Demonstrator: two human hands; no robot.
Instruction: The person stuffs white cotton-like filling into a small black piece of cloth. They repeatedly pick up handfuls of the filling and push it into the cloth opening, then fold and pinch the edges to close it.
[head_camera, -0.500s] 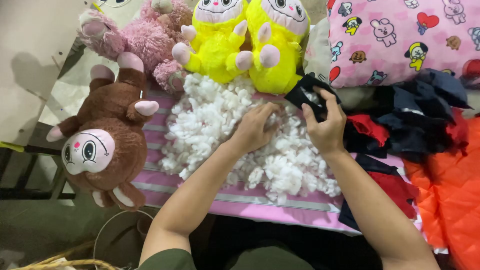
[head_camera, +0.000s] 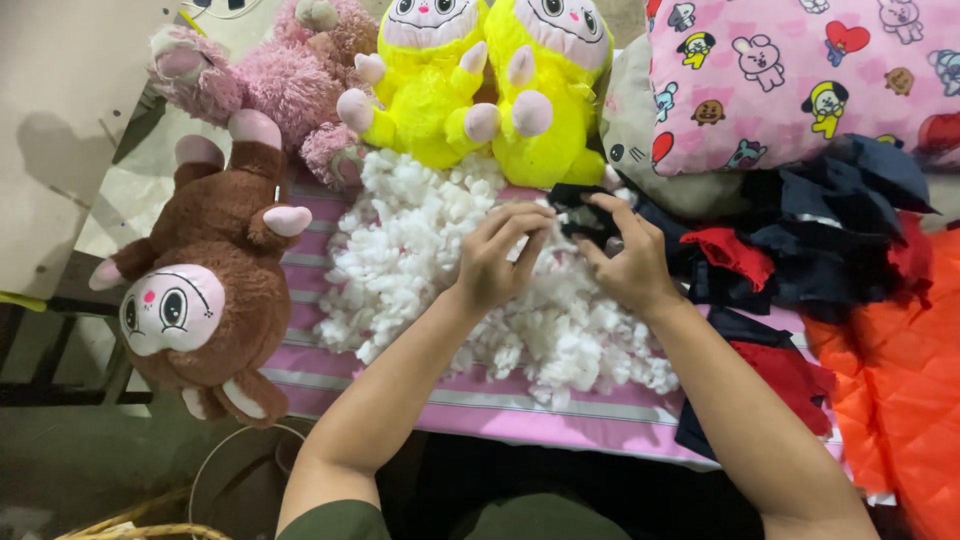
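Left hand (head_camera: 497, 262) fingers curled, pressed together over white stuffing (head_camera: 440, 260); right hand (head_camera: 625, 262) fingertips pinching black fabric piece (head_camera: 580, 212)

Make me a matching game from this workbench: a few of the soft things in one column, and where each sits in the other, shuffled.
Things:
1. brown plush toy
2. white stuffing
3. orange quilted fabric
4. cartoon-print pillow

Places:
A. far right edge
B. under both hands, on the striped cloth
C. top right
D. left, face up

Pairs: 1-D, 2-B, 3-A, 4-C
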